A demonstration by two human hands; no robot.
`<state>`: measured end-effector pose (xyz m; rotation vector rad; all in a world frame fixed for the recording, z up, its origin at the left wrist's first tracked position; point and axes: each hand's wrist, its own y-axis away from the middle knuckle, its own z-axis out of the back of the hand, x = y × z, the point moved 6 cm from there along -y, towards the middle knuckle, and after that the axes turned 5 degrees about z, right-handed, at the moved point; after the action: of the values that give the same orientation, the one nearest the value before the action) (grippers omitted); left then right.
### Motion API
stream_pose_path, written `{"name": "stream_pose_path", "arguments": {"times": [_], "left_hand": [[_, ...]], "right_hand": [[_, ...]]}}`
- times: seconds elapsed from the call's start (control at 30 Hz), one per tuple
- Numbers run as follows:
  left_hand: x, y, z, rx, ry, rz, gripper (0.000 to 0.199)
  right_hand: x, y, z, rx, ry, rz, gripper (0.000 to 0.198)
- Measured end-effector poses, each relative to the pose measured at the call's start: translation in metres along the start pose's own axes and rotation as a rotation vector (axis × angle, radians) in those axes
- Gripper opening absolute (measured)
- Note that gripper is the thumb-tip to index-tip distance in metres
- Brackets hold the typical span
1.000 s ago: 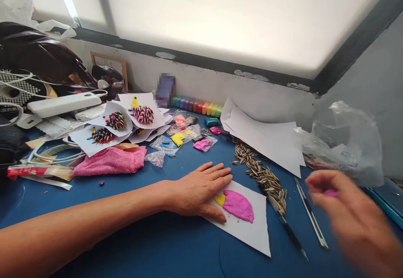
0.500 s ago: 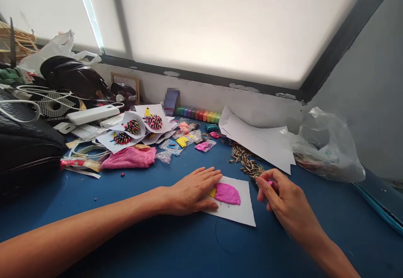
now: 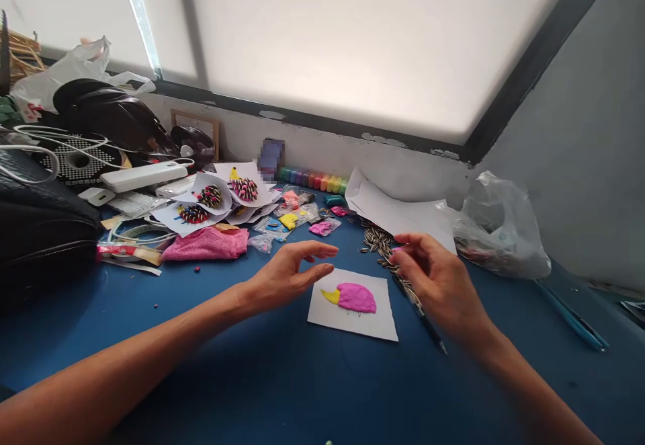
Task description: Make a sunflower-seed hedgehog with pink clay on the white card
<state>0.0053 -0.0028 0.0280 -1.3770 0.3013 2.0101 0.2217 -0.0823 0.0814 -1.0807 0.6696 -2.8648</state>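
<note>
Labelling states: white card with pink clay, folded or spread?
Spread: the white card lies flat on the blue table, with no fold visible.

The paper card (image 3: 370,327) looks matt, the pink clay (image 3: 357,297) nearly smooth, the cloth (image 3: 205,244) rough, and the right-side plastic bag (image 3: 498,233) glossy.

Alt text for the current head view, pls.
A white paper with a pink and yellow clay animal lies on a blue table, the open left hand raised beside it. The right hand pinches a small pink piece near striped seeds. Farther back: seed-covered animal pictures, a pink cloth.
</note>
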Motion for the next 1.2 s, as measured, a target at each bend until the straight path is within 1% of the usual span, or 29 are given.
{"name": "stream_pose_path", "arguments": {"times": [0.1, 0.17, 0.23, 0.27, 0.3, 0.47, 0.6, 0.67, 0.77, 0.9, 1.0, 1.1, 1.2], "left_hand": [[-0.005, 0.001, -0.013, 0.108, 0.173, 0.075, 0.05], [-0.009, 0.002, -0.022, 0.198, 0.273, 0.106, 0.055], [-0.012, 0.004, -0.03, 0.294, 0.38, 0.143, 0.053], [-0.012, 0.005, -0.035, 0.354, 0.48, 0.19, 0.05], [-0.012, 0.007, -0.037, 0.374, 0.521, 0.21, 0.046], [-0.004, 0.01, -0.042, 0.39, 0.631, 0.258, 0.034], [0.005, 0.01, -0.043, 0.351, 0.694, 0.301, 0.027], [0.008, 0.009, -0.042, 0.336, 0.71, 0.322, 0.028], [0.011, 0.009, -0.043, 0.347, 0.707, 0.358, 0.036], [0.009, 0.009, -0.044, 0.361, 0.701, 0.377, 0.045], [0.007, 0.01, -0.046, 0.392, 0.707, 0.366, 0.047], [0.01, 0.011, -0.045, 0.392, 0.7, 0.363, 0.043], [0.015, 0.01, -0.044, 0.372, 0.662, 0.393, 0.043]], "right_hand": [[0.023, 0.005, -0.025, 0.116, -0.079, 0.08, 0.023], [0.037, 0.013, -0.044, 0.202, -0.119, 0.138, 0.021], [0.045, 0.021, -0.055, 0.207, -0.138, 0.182, 0.022], [0.047, 0.025, -0.057, 0.196, -0.135, 0.2, 0.021], [0.047, 0.029, -0.059, 0.188, -0.137, 0.212, 0.019], [0.039, 0.038, -0.06, 0.166, -0.194, 0.184, 0.016], [0.035, 0.039, -0.061, 0.185, -0.251, 0.155, 0.011], [0.034, 0.038, -0.061, 0.183, -0.269, 0.158, 0.011], [0.031, 0.037, -0.062, 0.174, -0.285, 0.173, 0.011], [0.034, 0.036, -0.063, 0.162, -0.256, 0.257, 0.01], [0.036, 0.035, -0.063, 0.133, -0.24, 0.282, 0.012], [0.037, 0.034, -0.064, 0.165, -0.242, 0.289, 0.014], [0.035, 0.035, -0.066, 0.219, -0.24, 0.268, 0.017]]}}
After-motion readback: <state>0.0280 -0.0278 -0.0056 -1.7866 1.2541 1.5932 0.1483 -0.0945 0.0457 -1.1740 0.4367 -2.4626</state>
